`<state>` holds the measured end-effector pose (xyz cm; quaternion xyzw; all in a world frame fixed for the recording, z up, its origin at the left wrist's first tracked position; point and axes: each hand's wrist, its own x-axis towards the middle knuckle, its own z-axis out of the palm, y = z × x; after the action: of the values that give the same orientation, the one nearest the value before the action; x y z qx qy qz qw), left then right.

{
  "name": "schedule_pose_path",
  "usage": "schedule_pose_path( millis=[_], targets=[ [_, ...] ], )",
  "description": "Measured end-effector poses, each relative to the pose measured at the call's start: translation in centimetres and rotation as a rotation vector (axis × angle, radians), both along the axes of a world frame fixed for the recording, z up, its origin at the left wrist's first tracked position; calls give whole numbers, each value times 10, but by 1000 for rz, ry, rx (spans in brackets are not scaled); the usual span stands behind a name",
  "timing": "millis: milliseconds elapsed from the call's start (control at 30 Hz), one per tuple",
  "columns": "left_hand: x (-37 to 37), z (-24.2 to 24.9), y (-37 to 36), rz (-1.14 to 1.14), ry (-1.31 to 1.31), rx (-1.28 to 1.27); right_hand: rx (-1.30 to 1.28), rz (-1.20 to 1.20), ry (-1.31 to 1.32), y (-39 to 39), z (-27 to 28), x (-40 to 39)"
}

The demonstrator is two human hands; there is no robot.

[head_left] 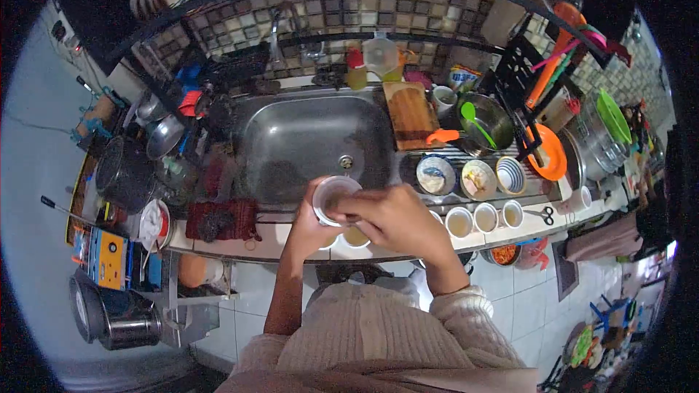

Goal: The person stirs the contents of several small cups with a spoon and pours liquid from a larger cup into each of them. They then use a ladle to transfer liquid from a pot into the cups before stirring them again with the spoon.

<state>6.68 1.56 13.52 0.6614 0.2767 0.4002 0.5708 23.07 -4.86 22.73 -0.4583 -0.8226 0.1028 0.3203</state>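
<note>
Left hand (309, 224) curled around smooth, round white cup (339, 186), right hand (399, 217) bunched over it; pinch unclear

Legibility check, operator: you have no text, brand, number or sign that can be read with certainty. You will find blue and red lettering on the small bright packet (464, 75) standing behind the metal pan (497, 115), but its characters are too small and blurred to make out. You will also note pale and dark marks on the orange-and-blue box (111, 259) at the left side of the view; whether they form words, you cannot tell.
</note>
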Motion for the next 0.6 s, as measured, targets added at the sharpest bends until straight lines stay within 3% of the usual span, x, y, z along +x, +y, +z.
schedule_pose_path(
  millis=[200, 267, 333, 400, 500, 600],
  targets=[
    [41, -2, -17, -84, 53, 24, 78, -247, -30, -35, 10, 44],
    [61, -6, -27, -106, -32, -42, 36, -199, 13, -44, 8, 56],
    [81, 4, -38, -141, 55, 142, 180, -144, 73, -57, 6, 71],
    [102, 7, -49, -190, 17, 157, 48, -90, 47, -80, 9, 92],
    [143, -9, -71, -340, 12, -19, 6, -265, 71, -103, 4, 134],
    [194, -15, -97, -411, 11, -14, 16, -437, 55, -127, 2, 173]
  ],
)
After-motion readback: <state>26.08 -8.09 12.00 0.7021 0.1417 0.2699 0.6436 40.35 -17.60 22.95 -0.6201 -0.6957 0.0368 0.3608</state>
